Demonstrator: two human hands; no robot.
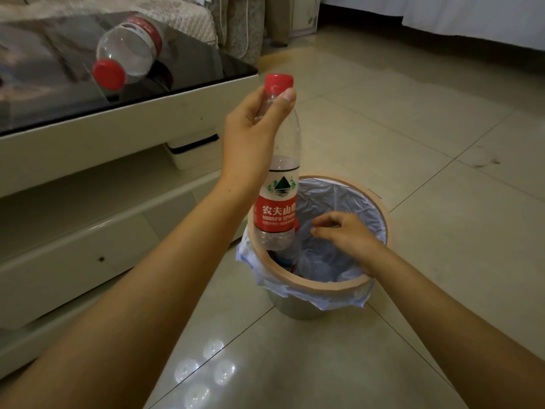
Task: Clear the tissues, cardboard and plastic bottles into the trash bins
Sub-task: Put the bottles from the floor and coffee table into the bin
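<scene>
Where the pale tiled floor [413, 137] meets a low cream table [88, 149] with a black glass top, a bin [380, 212] stands on the tiles, lined with a thin bluish bag [339, 196] folded over its tan rim. A quilted sofa [182, 22] sits behind the table. Your left hand [250, 128] pinches the neck of a clear bottle [278, 184], upright, red cap up, red-and-white label facing you, its base dipping just inside the bin's near-left rim. Your right hand [345, 234] hovers over the bin mouth with fingers loosely spread, gripping nothing. A second bottle [129, 51] with a red cap lies on its side on the glass top, mirrored faintly there. Something dark lies at the bin's bottom; you cannot tell what.
</scene>
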